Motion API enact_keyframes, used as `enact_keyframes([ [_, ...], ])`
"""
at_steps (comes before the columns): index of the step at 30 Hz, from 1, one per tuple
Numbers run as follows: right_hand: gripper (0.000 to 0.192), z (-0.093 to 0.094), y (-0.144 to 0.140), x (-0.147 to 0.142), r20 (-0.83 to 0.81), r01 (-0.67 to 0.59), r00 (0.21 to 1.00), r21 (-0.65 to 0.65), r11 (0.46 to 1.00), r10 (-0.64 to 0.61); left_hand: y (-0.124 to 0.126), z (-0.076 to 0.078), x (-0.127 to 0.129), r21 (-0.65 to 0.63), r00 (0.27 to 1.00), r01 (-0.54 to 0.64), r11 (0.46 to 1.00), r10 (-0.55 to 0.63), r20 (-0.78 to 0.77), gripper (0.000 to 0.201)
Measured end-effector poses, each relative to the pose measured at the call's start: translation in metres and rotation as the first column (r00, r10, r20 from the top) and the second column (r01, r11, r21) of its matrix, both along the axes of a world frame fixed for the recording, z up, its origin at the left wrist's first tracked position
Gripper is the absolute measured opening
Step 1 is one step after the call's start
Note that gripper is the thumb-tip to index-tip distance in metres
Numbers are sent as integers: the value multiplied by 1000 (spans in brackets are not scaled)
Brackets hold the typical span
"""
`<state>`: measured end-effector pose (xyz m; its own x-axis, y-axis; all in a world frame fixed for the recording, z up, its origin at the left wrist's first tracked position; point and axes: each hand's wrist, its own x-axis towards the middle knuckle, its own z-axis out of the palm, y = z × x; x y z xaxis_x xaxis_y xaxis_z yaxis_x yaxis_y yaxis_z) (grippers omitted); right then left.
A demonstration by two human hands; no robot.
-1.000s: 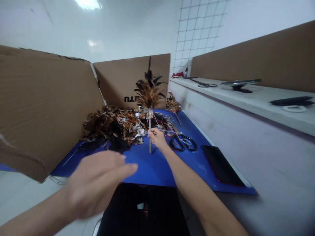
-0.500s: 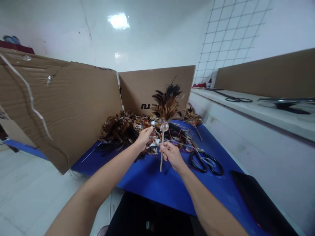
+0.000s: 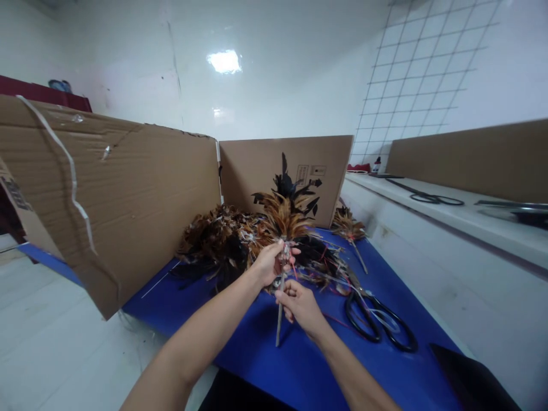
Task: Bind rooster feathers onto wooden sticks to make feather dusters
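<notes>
A small feather duster [image 3: 283, 214] of brown and black feathers stands upright on a thin wooden stick [image 3: 279, 322] over the blue mat [image 3: 265, 337]. My left hand [image 3: 269, 261] is closed around the bound base of the feathers, where thread is wrapped. Just below it, my right hand [image 3: 299, 302] pinches the stick, with a red thread running beside the fingers. A heap of loose brown and black feathers [image 3: 218, 240] lies right behind both hands.
Black scissors [image 3: 379, 322] lie on the mat to the right, near a dark phone [image 3: 475, 377]. A second small feather bundle [image 3: 349, 228] rests at the back. Cardboard panels [image 3: 128, 194] wall the left and back. A white ledge [image 3: 449, 214] with more scissors runs along the right.
My left hand swung in from the lower left and closed on the duster's bound base. The right hand kept hold of the stick. The camera view tilted up and leftward.
</notes>
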<state>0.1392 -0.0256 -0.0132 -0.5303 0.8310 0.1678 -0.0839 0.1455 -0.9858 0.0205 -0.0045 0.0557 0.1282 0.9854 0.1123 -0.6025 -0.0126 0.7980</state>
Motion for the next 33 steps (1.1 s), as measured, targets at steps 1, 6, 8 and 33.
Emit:
enact_keyframes([
  [1,35,0,0,0,23,-11,1000,9,1000,11,0,-2,0,11,1000,8,1000,-9,15,31],
  [6,37,1,3,4,141,-134,981,18,991,130,3,-15,-2,34,996,2,999,-5,90,34],
  [8,38,0,7,5,128,-118,985,-3,993,118,5,-21,-5,27,994,6,1000,-8,106,35],
  [33,44,-18,30,10,235,117,965,17,993,-118,-7,-37,-14,-114,987,114,987,-126,-104,30],
])
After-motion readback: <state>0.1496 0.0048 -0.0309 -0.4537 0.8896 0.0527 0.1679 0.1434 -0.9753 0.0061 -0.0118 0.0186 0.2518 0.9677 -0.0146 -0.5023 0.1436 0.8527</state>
